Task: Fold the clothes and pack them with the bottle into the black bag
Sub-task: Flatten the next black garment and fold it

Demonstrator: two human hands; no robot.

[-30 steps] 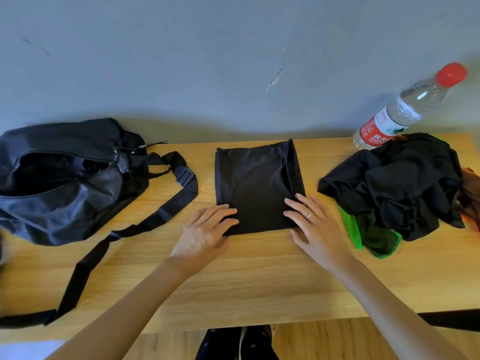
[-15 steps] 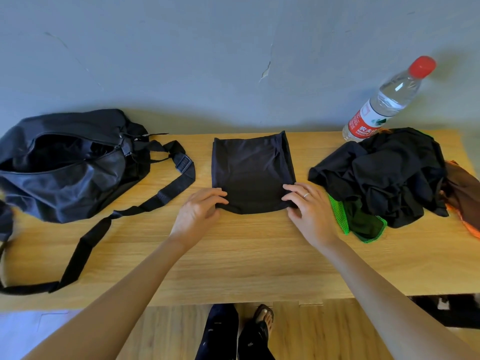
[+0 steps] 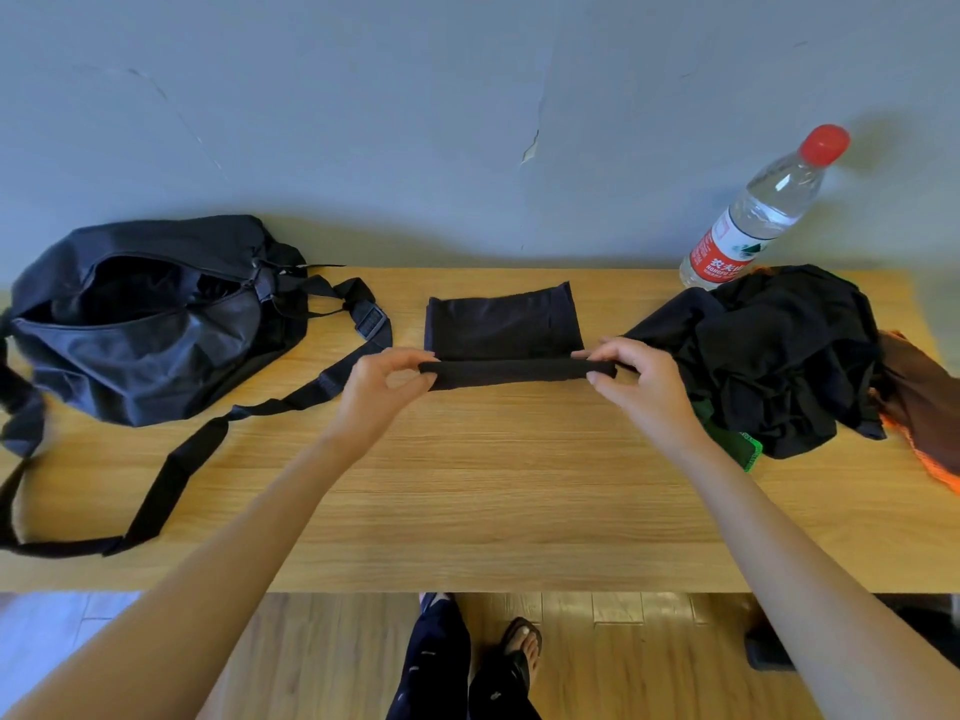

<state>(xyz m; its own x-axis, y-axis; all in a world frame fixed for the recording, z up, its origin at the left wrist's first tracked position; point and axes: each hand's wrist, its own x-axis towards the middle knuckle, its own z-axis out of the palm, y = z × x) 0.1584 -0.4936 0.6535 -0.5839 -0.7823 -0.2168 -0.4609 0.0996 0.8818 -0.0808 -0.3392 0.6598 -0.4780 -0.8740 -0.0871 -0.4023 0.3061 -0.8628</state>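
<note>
A folded black garment [image 3: 501, 330] lies in the middle of the wooden table [image 3: 493, 485]. Its near edge is lifted off the table. My left hand [image 3: 382, 387] pinches the left corner of that edge and my right hand [image 3: 641, 379] pinches the right corner. The black bag [image 3: 140, 324] sits at the left with its zip open and its strap trailing toward the front edge. A clear water bottle [image 3: 761, 210] with a red cap and red label stands at the back right.
A heap of unfolded clothes [image 3: 779, 356], black with green mesh [image 3: 748, 449] under it, lies at the right. An orange-brown garment [image 3: 924, 413] hangs over the right edge. A grey wall rises right behind the table. My legs and sandalled feet show below the front edge.
Both hands went from resting flat on the garment's near edge to pinching its two near corners. That edge now rises off the table and rolls toward the far side.
</note>
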